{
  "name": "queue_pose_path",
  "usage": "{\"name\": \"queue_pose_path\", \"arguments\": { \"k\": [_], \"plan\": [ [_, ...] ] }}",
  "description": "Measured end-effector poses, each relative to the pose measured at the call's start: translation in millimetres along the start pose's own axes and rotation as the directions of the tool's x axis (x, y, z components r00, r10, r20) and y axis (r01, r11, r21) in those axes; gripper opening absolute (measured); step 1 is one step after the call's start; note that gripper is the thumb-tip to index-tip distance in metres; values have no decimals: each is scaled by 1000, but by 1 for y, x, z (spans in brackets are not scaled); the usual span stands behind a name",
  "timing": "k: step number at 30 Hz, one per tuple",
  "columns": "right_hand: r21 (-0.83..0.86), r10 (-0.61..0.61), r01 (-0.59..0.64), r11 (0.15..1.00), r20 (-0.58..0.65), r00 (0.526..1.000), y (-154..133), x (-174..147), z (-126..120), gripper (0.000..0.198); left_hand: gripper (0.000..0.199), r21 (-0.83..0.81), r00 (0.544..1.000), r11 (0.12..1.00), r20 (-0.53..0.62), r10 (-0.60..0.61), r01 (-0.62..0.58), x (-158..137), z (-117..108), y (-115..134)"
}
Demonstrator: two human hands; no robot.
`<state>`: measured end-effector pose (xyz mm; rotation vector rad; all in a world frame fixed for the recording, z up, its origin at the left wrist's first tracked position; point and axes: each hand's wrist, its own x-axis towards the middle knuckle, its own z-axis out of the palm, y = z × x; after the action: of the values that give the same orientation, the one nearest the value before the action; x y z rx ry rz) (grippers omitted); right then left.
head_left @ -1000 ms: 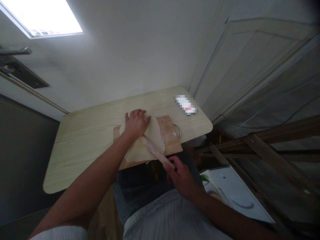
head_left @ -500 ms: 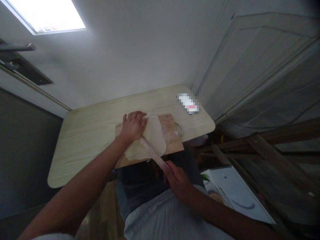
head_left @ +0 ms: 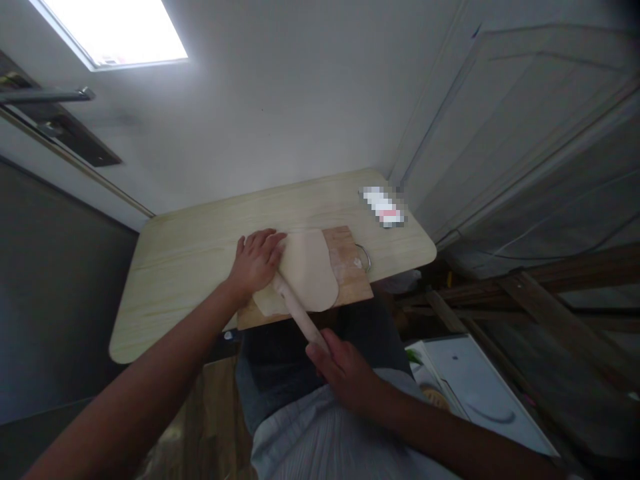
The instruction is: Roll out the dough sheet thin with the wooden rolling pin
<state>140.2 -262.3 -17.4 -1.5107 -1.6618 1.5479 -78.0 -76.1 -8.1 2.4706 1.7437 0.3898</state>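
A flattened sheet of pale dough (head_left: 313,267) lies on a wooden cutting board (head_left: 353,267) at the table's near edge. Across the dough's left part runs a floured rolling pin (head_left: 299,313), slanting toward my body. My right hand (head_left: 340,367) is closed around its near end, just off the board. Over the far end sits my left hand (head_left: 256,263), fingers draped across the pin and toward the dough; that end is hidden beneath it. White flour marks the board near its metal ring handle (head_left: 367,259).
The board rests on a light wood-grain table (head_left: 190,257) against a white door (head_left: 280,100). A pixelated phone-like object (head_left: 384,205) lies at the table's back right. Below right are a white box (head_left: 475,373) and wooden bars (head_left: 550,313).
Both hands and the rolling pin have shifted left relative to the board, baring more dough on the right. The view has turned slightly, moving the surroundings rightward.
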Motion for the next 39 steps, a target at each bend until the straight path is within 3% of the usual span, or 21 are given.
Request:
{"name": "queue_pose_path", "arguments": {
  "k": [8,14,27,33,39],
  "plan": [
    [-52,22,-19,998,65,998,-9,2,20,30,54,10,998,999,-43,-37,37,-37,-6,-20],
    [-9,26,-26,1000,36,999,-6,4,20,29,53,20,997,998,-46,-65,66,-33,-6,-13],
    [225,10,7,974,-76,997,11,8,-6,40,50,-14,1000,1000,-11,-25,25,29,11,47],
    [394,108,-45,918,-140,984,24,9,-20,44,50,13,992,1000,-124,-18,19,56,27,85],
    [421,169,-101,902,-128,977,31,10,-24,51,49,69,993,998,-117,6,2,69,32,111]
  ]
}}
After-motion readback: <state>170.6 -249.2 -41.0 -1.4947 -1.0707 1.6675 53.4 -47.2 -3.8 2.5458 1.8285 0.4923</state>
